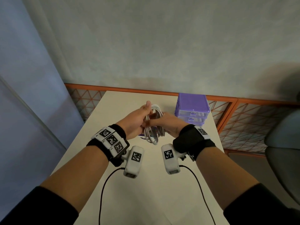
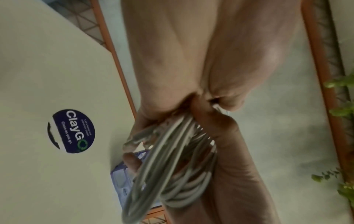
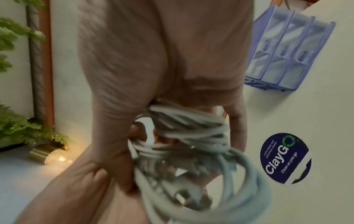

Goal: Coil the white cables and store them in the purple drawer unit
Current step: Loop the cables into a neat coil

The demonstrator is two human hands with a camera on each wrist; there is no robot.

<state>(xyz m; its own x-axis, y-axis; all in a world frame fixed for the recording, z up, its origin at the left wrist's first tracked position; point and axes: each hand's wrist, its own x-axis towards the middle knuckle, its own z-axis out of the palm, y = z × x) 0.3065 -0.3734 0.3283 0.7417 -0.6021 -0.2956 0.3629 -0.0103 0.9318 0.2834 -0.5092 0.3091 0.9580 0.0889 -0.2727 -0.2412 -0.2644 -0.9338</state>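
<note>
A coil of white cables [image 1: 154, 125] hangs in several loops above the middle of the cream table [image 1: 113, 111]. My left hand [image 1: 138, 119] grips the coil from the left, thumb pointing up. My right hand [image 1: 170, 122] grips it from the right, fingers curled round the loops. The coil [image 2: 172, 174] fills the left wrist view below the palm. In the right wrist view the coil [image 3: 191, 151] is blurred, with a plug end showing low in it. The purple drawer unit [image 1: 192, 108] stands at the table's far right, its three clear drawers pushed in, and also shows as the drawer unit [image 3: 283, 53].
A round dark blue sticker [image 3: 285, 157] lies on the table under the coil. An orange-framed lattice railing [image 1: 243, 120] runs behind and right of the table. A grey chair back [image 1: 285, 143] stands at the right. Potted plants [image 3: 15, 75] and a lamp [image 3: 51, 157] sit on the floor.
</note>
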